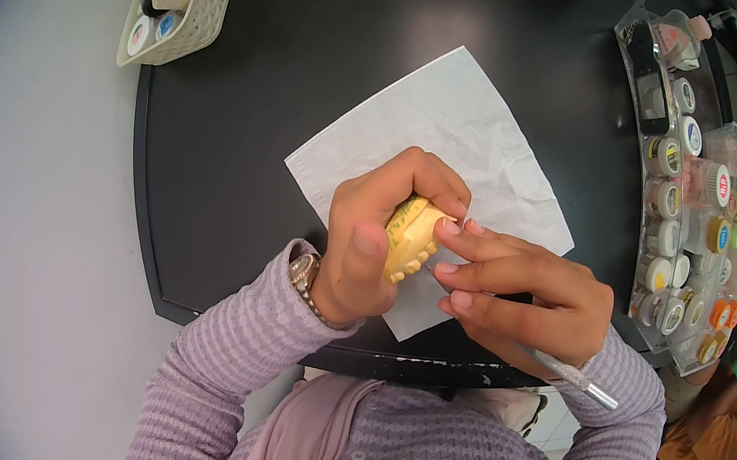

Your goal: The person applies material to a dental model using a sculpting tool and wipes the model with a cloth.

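Observation:
Wrapped around a yellow plaster dental model (pixel 412 236) is my left hand (pixel 359 233), its thumb along the near side and fingers over the far end. The model is tilted, with its row of teeth turned toward the right and greenish writing on its base. My right hand (pixel 532 293) grips a thin metal hand instrument (pixel 585 385), whose silver handle sticks out below the palm. Fingertips of the right hand sit close against the model's toothed side; the tool's working tip is mostly hidden there. Under both hands lies a white paper napkin (pixel 457 121), creased on its right part.
At the far left of the black table (pixel 249 149) stands a cream plastic basket (pixel 205 22) holding jars and bottles. Along the right edge, a clear tiered rack (pixel 652 337) carries several small jars. Beyond it a person's orange-brown sleeve (pixel 714 434) shows. A white wall (pixel 30 185) borders the left.

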`<state>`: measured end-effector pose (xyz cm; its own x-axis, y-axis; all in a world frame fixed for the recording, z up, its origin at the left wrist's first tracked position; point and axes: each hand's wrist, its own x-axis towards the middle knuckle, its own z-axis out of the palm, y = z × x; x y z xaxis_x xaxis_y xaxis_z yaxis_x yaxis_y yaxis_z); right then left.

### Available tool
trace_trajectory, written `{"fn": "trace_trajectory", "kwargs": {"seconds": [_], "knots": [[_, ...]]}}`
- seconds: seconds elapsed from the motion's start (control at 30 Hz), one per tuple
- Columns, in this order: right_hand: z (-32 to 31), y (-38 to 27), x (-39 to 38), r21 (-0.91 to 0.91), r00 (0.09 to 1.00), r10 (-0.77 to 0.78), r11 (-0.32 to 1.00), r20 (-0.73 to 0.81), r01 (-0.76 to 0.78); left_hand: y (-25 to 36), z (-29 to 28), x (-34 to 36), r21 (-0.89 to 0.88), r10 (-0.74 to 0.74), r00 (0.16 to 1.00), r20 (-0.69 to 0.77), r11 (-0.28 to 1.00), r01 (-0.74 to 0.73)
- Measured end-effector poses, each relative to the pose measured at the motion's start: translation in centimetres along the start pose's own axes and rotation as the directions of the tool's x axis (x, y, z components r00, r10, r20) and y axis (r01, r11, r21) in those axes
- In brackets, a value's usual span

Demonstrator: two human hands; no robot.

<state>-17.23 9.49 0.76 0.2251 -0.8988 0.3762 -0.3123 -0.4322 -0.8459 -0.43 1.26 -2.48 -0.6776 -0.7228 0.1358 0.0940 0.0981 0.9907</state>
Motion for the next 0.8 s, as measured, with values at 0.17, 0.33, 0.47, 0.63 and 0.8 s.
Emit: {"fn": "trace_trajectory", "kwargs": {"seconds": [0.17, 0.33, 0.47, 0.63, 0.8], "knots": [[0.06, 0.02, -0.01, 0.005, 1.000, 0.009, 1.000, 0.007, -0.009, -0.25, 0.05, 0.10, -0.028, 0.013, 1.000, -0.015, 1.000, -0.014], [-0.07, -0.22, 0.07, -0.001, 0.999, 0.046, 0.999, 0.020, -0.046, -0.49, 0.13, 0.10, 0.043, 0.082, 0.995, -0.063, 0.996, -0.079], [0.12, -0.09, -0.03, -0.024, 1.000, 0.027, 0.999, 0.010, -0.027, -0.55, 0.16, 0.12, 0.107, 0.132, 0.988, -0.082, 0.987, -0.122], [0.40, 0.02, -0.30, -0.100, 1.000, -0.015, 0.995, -0.002, 0.015, 0.44, 0.10, 0.25, 0.198, -0.010, 0.999, -0.038, 0.980, 0.017], [0.29, 0.16, -0.24, -0.033, 1.000, 0.015, 0.999, 0.000, -0.015, 0.26, 0.06, 0.14, 0.138, -0.029, 0.999, -0.043, 0.990, 0.034]]}}
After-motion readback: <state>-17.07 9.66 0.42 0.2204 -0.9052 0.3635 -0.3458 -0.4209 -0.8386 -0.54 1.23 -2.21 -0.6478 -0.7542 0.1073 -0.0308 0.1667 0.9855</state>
